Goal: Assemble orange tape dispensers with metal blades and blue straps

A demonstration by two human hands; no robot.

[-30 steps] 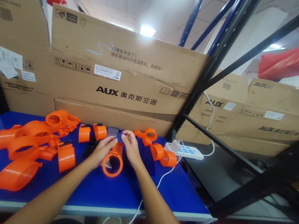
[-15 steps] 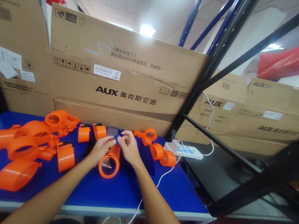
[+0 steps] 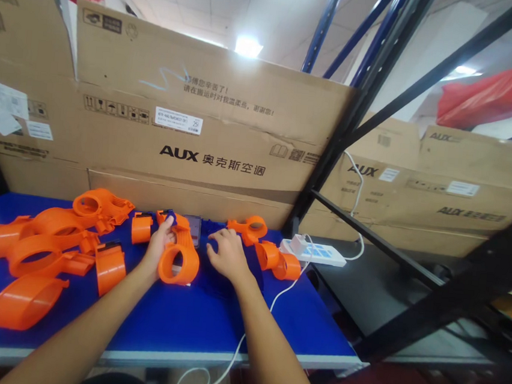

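Risk: held one-handed at lower centre of frame, the orange ring-ended plastic part [image 3: 191, 262] might tip ring-first if the left hand [image 3: 156, 247] slackens; the right arm [image 3: 264, 338], crossing the white cable [image 3: 275, 301], could snag it. Pose: left fingers wrapped round the part, thumb up; right hand [image 3: 228, 253] palm down, half-curled, apparently empty (contact beneath: cannot tell).

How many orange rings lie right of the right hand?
3: back ring near the cardboard, middle ring between them, and front ring beside the power strip; the right hand may hide more.
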